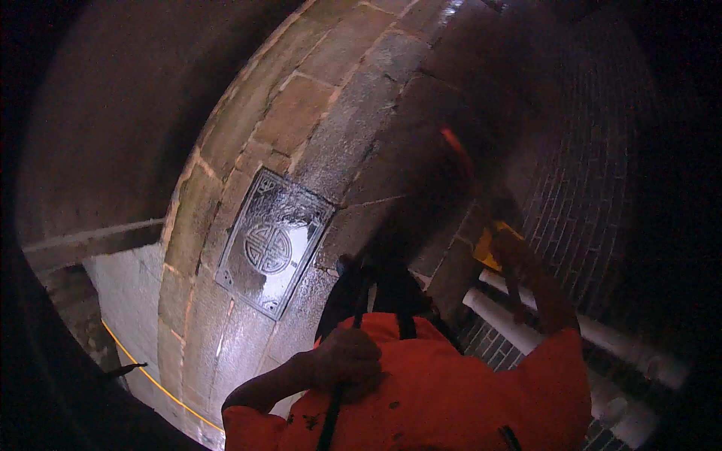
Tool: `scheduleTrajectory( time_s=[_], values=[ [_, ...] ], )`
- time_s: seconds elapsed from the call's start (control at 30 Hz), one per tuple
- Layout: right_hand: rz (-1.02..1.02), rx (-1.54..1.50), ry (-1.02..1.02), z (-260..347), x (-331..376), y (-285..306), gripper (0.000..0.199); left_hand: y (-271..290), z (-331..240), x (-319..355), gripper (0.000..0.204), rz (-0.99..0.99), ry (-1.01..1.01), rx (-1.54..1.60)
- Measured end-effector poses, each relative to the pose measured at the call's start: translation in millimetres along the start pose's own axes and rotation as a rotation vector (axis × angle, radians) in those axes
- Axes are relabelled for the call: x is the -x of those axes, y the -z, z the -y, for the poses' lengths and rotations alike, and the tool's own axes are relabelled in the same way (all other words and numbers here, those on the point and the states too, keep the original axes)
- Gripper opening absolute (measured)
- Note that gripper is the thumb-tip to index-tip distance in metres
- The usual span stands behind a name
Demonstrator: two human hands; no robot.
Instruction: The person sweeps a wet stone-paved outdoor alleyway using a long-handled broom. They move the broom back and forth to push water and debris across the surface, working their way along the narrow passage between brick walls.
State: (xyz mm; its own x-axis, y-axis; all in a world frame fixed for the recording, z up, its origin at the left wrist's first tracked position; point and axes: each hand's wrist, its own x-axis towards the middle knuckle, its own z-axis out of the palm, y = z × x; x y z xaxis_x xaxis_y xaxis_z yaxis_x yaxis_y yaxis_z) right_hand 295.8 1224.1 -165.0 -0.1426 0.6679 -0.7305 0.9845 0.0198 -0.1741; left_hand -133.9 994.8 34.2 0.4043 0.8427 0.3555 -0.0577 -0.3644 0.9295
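My left hand (347, 362) is closed in front of my orange shirt (451, 383), its fingers wrapped round a thin dark strap-like length (330, 421) that runs up and down the shirt. My right hand (515, 259) is off to the right at the end of a bent arm, dim and blurred. Beside it shows a flat yellow piece (487, 246); whether the fingers hold it I cannot make out. Ahead of me hangs a large dark blur, with a smeared red-orange streak (457, 150) in it.
Wet stone paving (331, 143) curves ahead. A square metal cover (274, 244) with a round pattern is set into it. At the right lie pale pipes (504, 323) beside a brick surface (575, 203). A yellow line (154, 383) runs at the lower left.
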Motion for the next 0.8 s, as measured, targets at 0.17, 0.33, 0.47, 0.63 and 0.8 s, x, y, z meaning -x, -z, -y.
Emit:
scheduleTrajectory(
  time_s=[0.17,0.33,0.47,0.63,0.8],
  values=[
    [0.111,0.047,0.093,58,22,-91,0.018,5,-30,48,0.018,-0.016,0.094,-0.077],
    [0.332,-0.045,0.239,115,80,-152,0.018,8,-25,64,0.021,-0.150,0.023,-0.072],
    [0.383,-0.113,0.273,128,100,-143,0.018,18,-28,58,0.021,-0.097,0.030,-0.141],
    [0.253,-0.087,0.266,110,66,-60,0.018,18,-19,50,0.018,-0.068,-0.026,-0.140],
    [0.034,0.020,0.206,80,-22,47,0.018,14,14,24,0.016,-0.147,-0.105,-0.121]
  ],
)
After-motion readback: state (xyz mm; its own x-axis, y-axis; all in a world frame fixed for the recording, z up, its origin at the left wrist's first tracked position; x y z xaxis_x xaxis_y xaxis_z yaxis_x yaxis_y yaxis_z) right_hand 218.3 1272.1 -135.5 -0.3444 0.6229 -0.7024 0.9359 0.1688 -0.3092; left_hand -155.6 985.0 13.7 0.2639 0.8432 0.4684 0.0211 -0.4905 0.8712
